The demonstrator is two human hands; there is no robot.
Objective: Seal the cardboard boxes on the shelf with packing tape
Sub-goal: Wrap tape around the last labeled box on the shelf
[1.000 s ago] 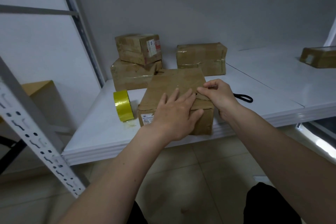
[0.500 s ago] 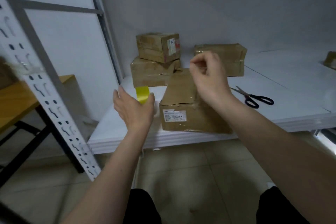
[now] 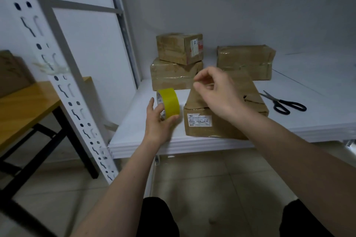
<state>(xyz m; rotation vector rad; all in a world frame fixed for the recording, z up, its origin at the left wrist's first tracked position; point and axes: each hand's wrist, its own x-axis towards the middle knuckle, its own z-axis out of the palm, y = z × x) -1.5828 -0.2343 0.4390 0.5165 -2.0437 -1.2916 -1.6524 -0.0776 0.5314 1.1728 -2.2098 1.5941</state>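
Left hand: the left hand (image 3: 157, 121) grips the yellow tape roll (image 3: 169, 105), thumb on the near side of the band and fingers curled round its left face — clamped on the roll, which stands on edge.
Right hand: the right hand (image 3: 215, 90) hangs over the front box (image 3: 221, 113), fingers curled with thumb and forefinger drawn close together; whether they pinch a clear tape end or nothing, I cannot tell.
Tape roll: on the white shelf (image 3: 134, 121), toward its front left corner, just beside the front box's left side and in front of the stacked boxes.
Front box: at the shelf's front edge, printed label on its near face, top flaps creased and not lying flat.
Other boxes: two stacked boxes (image 3: 177, 63) toward the back left of the shelf, another box (image 3: 246, 63) behind the front one.
Scissors: black-handled scissors (image 3: 285, 103) lie flat on the shelf right of the front box, apart from it, blades pointing back and left.
Key relation: the roll lies left of the box, its axle running roughly left to right, so tape would unroll toward or away from the person — the left hand holds it, and the right is the nearer one to the box top.
Likely step: bringing the roll over to the front box's seam; sealing of this box looks not yet done.
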